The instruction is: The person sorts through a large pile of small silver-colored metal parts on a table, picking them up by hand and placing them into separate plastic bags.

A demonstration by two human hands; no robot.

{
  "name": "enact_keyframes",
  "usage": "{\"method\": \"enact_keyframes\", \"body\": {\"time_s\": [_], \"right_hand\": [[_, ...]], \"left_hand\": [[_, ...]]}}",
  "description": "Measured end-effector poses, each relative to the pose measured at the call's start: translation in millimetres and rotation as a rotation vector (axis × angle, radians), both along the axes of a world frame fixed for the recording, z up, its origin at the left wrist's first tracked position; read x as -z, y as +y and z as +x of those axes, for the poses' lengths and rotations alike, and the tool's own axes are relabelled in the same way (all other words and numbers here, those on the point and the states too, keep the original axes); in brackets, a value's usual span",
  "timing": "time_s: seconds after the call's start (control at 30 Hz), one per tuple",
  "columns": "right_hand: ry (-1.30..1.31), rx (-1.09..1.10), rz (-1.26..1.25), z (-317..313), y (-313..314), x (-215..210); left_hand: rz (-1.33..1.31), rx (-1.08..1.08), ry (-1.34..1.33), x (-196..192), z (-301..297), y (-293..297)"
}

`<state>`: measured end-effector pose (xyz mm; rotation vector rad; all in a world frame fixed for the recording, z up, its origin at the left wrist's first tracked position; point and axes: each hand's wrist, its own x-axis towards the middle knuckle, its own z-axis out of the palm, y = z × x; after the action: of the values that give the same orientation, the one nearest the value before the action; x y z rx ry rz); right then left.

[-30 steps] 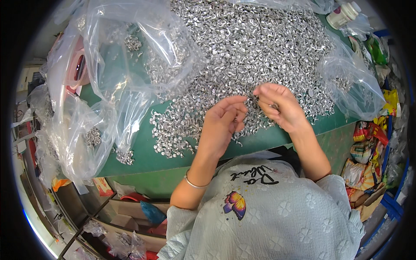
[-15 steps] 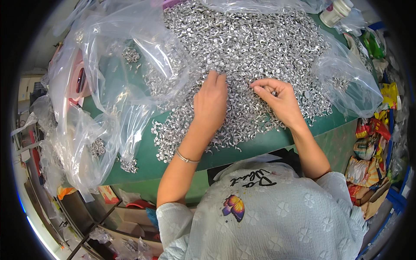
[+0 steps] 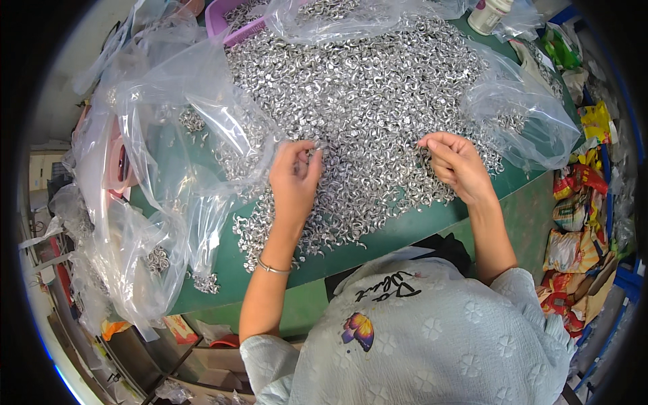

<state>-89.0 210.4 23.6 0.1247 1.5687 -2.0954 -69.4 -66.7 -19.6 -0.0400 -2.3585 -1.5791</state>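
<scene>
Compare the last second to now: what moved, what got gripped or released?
The left hand slid left and apart from the right hand, from mid-pile to the pile's left side by the clear plastic bag, fingertips now pinched on small metal pieces. The right hand barely shifted, curled on the pile throughout. No clear release. Pile, bags and green table unchanged.

silver metal pieces (image 3: pixel 364 101), green table (image 3: pixel 405 233), clear plastic bags (image 3: pixel 162 135), purple basket (image 3: pixel 226 20)
</scene>
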Motion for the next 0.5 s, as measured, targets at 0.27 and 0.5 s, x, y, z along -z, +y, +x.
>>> {"method": "enact_keyframes", "body": {"time_s": [0.27,0.5], "right_hand": [[-0.549,-0.039,-0.841,3,-20,22],[-0.672,0.056,-0.845,19,-43,14]], "left_hand": [[1.568,0.266,-0.536,-9,43,19],[1.369,0.193,-0.648,-21,59,39]]}}
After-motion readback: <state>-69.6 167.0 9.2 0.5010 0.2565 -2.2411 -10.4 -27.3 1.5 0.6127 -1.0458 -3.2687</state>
